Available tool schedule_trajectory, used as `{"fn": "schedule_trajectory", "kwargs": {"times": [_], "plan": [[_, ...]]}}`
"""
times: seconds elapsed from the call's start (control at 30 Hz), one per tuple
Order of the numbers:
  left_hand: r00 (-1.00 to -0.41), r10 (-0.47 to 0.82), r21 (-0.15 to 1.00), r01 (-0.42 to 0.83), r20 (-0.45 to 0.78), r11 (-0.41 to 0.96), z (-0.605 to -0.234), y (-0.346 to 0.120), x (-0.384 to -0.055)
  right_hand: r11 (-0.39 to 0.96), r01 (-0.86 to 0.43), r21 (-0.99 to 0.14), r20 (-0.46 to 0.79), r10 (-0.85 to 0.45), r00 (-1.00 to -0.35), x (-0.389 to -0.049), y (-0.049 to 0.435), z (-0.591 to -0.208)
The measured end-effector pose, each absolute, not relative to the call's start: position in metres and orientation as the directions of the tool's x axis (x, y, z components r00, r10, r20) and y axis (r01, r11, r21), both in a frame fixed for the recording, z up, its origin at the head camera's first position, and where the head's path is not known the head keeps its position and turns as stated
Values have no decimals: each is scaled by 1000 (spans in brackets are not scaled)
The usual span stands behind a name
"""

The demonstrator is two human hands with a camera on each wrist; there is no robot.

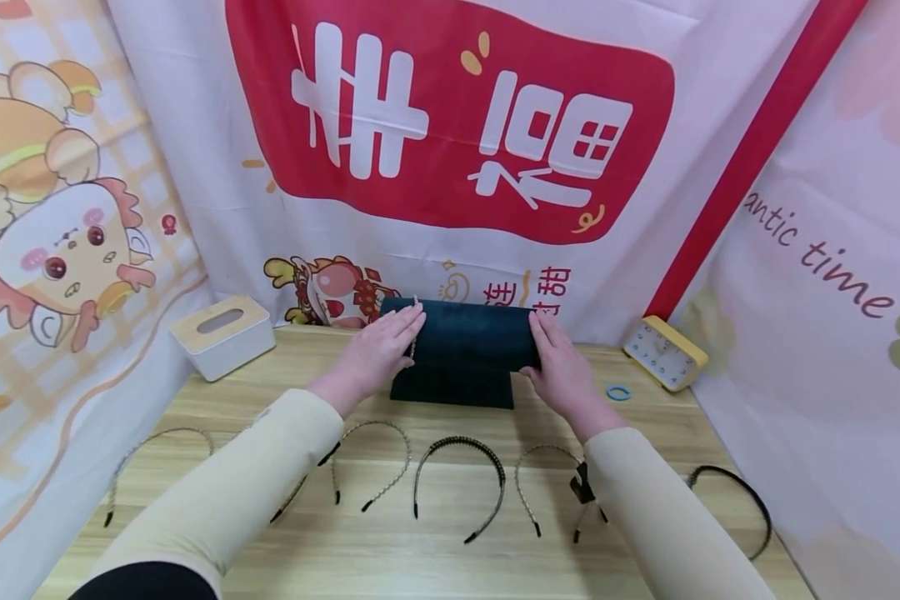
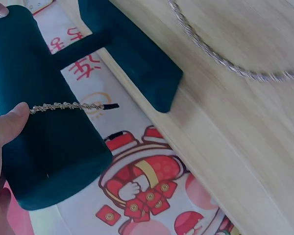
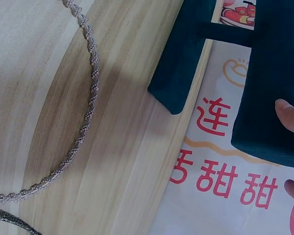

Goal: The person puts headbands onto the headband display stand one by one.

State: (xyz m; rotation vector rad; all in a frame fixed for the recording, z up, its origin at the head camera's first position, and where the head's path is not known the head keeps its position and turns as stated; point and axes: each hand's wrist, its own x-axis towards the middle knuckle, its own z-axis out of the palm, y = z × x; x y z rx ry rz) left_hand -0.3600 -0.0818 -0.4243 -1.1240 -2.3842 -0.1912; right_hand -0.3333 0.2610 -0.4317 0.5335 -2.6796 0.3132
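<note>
A dark green headband display stand (image 1: 476, 333), a padded roll on a flat base, stands at the back of the table. Round the left part of its roll lies a thin twisted metallic headband (image 2: 63, 106) with black tips. My left hand (image 1: 375, 350) holds this headband against the roll, the thumb (image 2: 14, 120) touching it in the left wrist view. At the other end of the roll, my right hand (image 1: 566, 367) grips the stand, its thumb (image 3: 290, 116) on the roll's surface in the right wrist view. Some fingers of both hands are hidden behind the roll.
Several headbands lie in a row on the table, among them a dark-beaded one (image 1: 461, 442) in the middle and a black one (image 1: 753, 496) far right. A tissue box (image 1: 232, 354) stands back left; a yellow clock (image 1: 663, 354) and blue ring (image 1: 618, 392) are at right.
</note>
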Motion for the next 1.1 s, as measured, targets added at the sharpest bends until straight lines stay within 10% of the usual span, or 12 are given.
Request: {"fn": "schedule_trajectory", "kwargs": {"times": [1.1], "plan": [[-606, 720, -80, 743, 338, 664, -409, -7, -367, 915, -379, -139, 397, -299, -868, -334, 260, -432]]}}
